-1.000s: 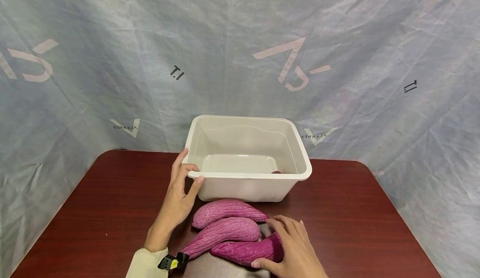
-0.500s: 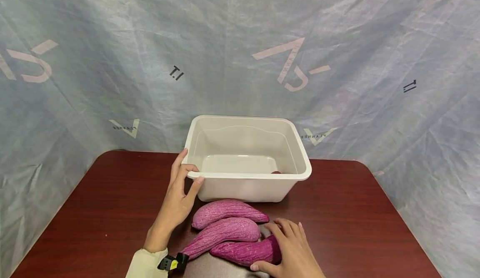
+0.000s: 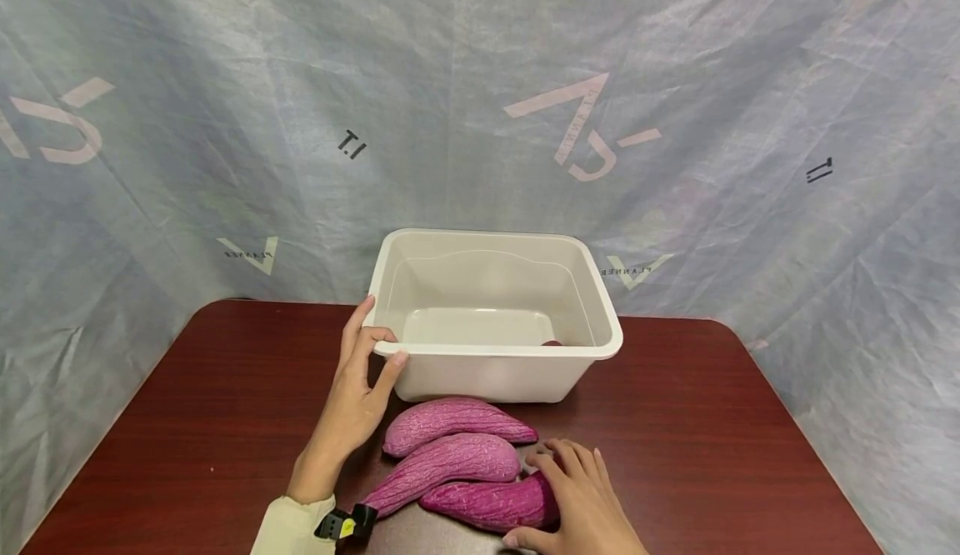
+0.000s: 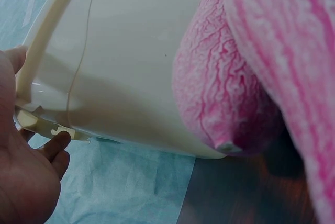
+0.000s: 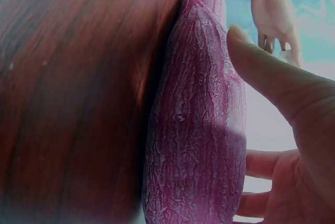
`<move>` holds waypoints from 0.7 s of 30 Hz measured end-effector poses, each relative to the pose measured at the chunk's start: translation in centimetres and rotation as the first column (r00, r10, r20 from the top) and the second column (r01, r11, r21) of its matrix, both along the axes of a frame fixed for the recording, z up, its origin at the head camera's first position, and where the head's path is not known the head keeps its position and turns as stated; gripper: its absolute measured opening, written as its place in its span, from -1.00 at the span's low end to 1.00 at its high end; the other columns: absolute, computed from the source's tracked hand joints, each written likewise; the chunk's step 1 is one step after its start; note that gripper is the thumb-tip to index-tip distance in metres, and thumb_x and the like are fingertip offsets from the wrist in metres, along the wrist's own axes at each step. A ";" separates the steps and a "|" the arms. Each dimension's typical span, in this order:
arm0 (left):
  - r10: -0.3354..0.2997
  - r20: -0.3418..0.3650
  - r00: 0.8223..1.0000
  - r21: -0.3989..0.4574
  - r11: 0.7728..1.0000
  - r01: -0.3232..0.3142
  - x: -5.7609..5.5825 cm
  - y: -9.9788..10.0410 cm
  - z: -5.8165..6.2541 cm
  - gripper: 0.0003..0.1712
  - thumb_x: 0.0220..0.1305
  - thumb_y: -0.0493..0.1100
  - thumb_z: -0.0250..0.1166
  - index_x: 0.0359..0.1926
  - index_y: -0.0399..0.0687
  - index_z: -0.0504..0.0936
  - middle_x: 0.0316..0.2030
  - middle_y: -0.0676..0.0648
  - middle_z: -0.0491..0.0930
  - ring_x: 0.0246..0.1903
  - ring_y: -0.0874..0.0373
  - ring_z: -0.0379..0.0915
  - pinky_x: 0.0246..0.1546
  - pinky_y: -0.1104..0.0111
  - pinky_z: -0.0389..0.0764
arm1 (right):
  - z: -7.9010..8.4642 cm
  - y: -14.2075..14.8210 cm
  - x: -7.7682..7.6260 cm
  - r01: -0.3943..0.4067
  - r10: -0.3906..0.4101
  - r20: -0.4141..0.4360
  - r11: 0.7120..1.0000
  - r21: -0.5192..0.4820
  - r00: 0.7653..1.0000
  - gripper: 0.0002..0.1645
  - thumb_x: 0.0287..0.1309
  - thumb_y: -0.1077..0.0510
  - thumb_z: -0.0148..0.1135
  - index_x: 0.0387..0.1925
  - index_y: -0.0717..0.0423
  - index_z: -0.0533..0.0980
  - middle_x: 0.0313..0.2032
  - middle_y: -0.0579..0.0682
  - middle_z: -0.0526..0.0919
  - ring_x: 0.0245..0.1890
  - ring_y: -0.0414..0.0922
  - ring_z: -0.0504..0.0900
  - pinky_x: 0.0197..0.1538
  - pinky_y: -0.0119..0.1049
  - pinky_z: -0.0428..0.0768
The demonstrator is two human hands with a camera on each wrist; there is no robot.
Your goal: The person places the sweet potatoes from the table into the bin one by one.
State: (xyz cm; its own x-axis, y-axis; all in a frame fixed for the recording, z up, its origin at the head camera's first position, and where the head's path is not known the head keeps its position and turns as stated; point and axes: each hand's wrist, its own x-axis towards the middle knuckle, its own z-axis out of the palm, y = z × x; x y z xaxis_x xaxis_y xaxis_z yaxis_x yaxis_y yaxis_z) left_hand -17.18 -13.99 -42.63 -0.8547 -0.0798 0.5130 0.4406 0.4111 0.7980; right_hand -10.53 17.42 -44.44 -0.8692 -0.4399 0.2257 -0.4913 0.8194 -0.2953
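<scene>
A white plastic basin point(image 3: 491, 376) stands at the back of the dark red table. My left hand point(image 3: 352, 397) grips its front left corner, thumb on the outer front and a finger over the rim. Three long, wrinkled purple vegetables lie before it, their exact kind unclear: one nearest the basin point(image 3: 457, 422), a middle one point(image 3: 457, 459) and a deeper purple front one point(image 3: 487, 505). My right hand point(image 3: 588, 509) curls round the right end of the front one, which rests on the table; in the right wrist view, thumb and fingers lie on either side of it.
Inside the basin, at the near right, a small reddish piece point(image 3: 552, 343) shows above the rim; the remainder is hidden. A grey printed sheet point(image 3: 450, 105) hangs behind and beside the table point(image 3: 712, 438). A black wrist camera point(image 3: 348, 524) sits by the left sleeve.
My right hand has shifted slightly left and nearer, with its fingers drawn closer over the front vegetable. My left hand, the basin and the vegetables stay in place.
</scene>
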 end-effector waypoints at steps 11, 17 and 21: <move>0.005 -0.006 1.000 0.003 1.000 -0.005 0.0 0.0 0.0 -0.82 0.42 -0.24 0.22 -0.03 -0.07 0.42 0.59 -0.04 -0.08 0.52 -0.20 -0.01 0.34 -0.26 0.13 | 0.5 -0.2 -0.1 0.016 -0.020 0.100 0.999 0.043 0.995 -0.18 -0.24 -0.49 0.49 0.00 -0.12 0.61 0.22 0.06 0.52 0.27 0.09 0.39 0.19 0.15 0.49; 0.003 -0.014 1.000 0.000 1.000 -0.003 -0.1 0.0 0.0 -0.81 0.41 -0.25 0.22 -0.03 -0.07 0.42 0.59 -0.04 -0.08 0.52 -0.18 -0.02 0.34 -0.25 0.13 | 0.5 -0.1 -0.1 -0.001 -0.001 0.054 0.999 0.047 0.999 -0.22 -0.23 -0.47 0.50 -0.03 -0.12 0.63 0.16 0.00 0.58 0.24 0.00 0.41 0.14 0.06 0.56; 0.003 -0.017 1.000 0.000 1.000 -0.003 -0.1 0.1 0.0 -0.81 0.41 -0.25 0.23 -0.03 -0.07 0.42 0.59 -0.05 -0.08 0.52 -0.19 -0.02 0.34 -0.25 0.12 | 0.4 -0.1 -0.2 -0.016 0.014 0.037 0.999 0.042 0.999 -0.26 -0.23 -0.47 0.51 -0.07 -0.14 0.63 0.06 -0.11 0.60 0.19 -0.05 0.41 0.12 0.02 0.56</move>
